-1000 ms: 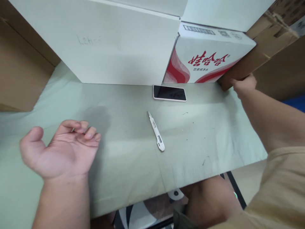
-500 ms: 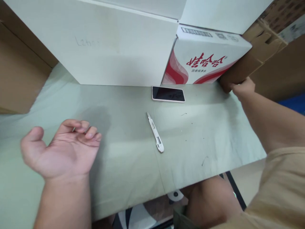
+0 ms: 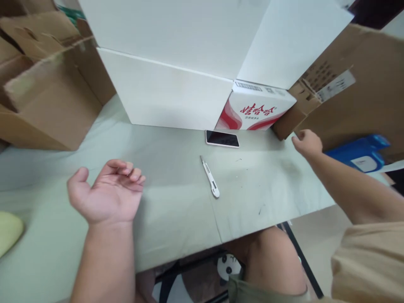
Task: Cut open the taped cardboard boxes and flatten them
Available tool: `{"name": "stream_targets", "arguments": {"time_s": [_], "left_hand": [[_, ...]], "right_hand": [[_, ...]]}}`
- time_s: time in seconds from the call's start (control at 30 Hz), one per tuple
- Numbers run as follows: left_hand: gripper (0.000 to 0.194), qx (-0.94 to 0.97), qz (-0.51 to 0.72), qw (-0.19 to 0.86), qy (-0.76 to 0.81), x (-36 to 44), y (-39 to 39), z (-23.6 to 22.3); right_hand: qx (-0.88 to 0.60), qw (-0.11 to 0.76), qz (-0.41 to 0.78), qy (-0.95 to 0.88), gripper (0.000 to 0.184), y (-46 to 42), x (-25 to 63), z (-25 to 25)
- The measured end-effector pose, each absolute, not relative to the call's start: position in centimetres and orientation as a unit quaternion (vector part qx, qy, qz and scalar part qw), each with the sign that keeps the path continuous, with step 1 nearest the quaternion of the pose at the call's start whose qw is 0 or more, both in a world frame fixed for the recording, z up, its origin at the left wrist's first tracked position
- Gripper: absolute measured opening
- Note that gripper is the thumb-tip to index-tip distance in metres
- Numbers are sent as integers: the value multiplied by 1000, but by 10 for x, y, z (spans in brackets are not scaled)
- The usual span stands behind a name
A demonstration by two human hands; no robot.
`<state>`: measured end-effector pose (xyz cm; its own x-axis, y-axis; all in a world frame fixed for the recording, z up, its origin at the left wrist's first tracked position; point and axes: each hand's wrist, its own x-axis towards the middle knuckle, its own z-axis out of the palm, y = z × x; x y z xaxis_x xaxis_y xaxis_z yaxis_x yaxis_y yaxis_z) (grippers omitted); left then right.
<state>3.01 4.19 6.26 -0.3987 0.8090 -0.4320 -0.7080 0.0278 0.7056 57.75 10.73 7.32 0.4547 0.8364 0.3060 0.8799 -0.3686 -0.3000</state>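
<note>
My left hand [image 3: 110, 193] rests palm up over the left of the table, thumb apart and fingers loosely curled, with nothing in it. At the right, my right hand [image 3: 307, 143] is closed, its thumb pressed to the curled fingers; whatever they may hold is hidden. It is beside the lower end of a brown cardboard box [image 3: 288, 118]. Between my hands lies a white utility knife [image 3: 210, 177], its tip pointing away from me. Behind the knife is a phone [image 3: 222, 138], its dark screen up.
Large white boxes [image 3: 167, 92] and a white-and-red carton [image 3: 252, 111] line the back of the table [image 3: 176, 210]. An open cardboard box [image 3: 59, 92] stands at the left, near a yellow-green object [image 3: 9, 231]. A blue packet [image 3: 360, 155] is beyond my right forearm.
The view has shifted, showing more of the boxes and the blue packet. My right hand has come slightly away from the brown box's lower end. The knife and phone lie as before.
</note>
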Motion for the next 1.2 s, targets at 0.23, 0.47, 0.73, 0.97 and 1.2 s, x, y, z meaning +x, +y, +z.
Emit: {"name": "stream_targets", "arguments": {"time_s": [0.23,0.47,0.73,0.97,1.2], "left_hand": [[49,56,733,549,397,-8,18,63],[51,84,771,519,359,-35,14,51],[45,107,802,455,372,-25,24,31],[36,18,850,245,466,-35,31,36],[21,71,848,165,498,-45,30,39]], "right_hand": [[-605,150,-6,-782,28,103,398,74],[-319,128,61,-937,11,134,159,67],[-330,131,124,-927,28,163,-53,93],[-380,200,128,-894,7,153,-2,92],[-268,462,110,-838,29,70,179,73]]}}
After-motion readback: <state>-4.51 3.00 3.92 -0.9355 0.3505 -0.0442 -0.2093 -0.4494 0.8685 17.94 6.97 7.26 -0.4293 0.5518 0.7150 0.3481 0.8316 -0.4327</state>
